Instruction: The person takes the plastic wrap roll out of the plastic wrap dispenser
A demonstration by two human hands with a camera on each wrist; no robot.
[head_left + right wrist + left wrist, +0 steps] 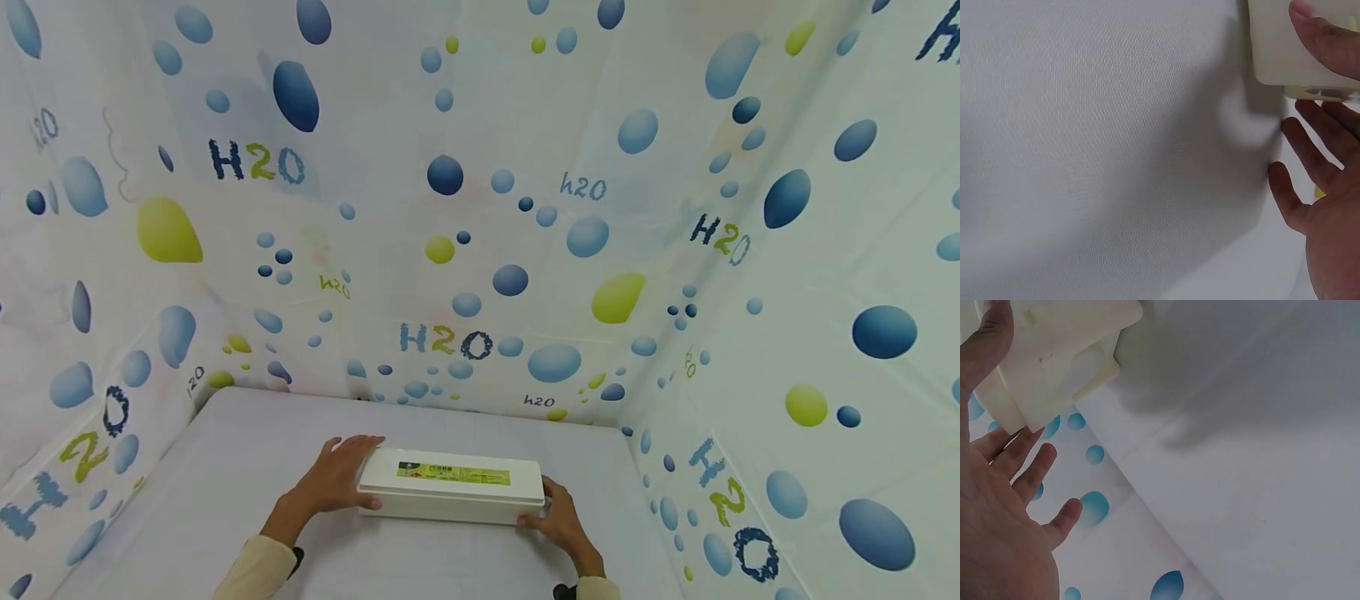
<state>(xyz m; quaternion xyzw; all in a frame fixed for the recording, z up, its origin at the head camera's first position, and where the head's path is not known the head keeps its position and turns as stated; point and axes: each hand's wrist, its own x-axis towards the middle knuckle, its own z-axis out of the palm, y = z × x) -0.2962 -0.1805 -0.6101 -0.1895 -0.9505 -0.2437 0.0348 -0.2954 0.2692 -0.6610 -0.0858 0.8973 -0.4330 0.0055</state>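
A long white lidded plastic box (452,507) with a yellow-green label (453,473) lies crosswise between both hands. My left hand (337,479) grips its left end, thumb on the front side and fingers toward the back. At the right end, my right hand (558,517) holds it the same way. In the left wrist view the box (1054,375) has a notch near its end, and the left hand's (1010,519) lower fingers spread off it. The right wrist view has the right hand's (1341,219) thumb pressed on the box (1272,50). What is inside stays hidden under the lid.
A white cloth-like surface (225,500) lies under the box. Patterned curtains with blue and green drops and "H2O" lettering rise behind it (480,208), on the left (45,275) and on the right (825,275).
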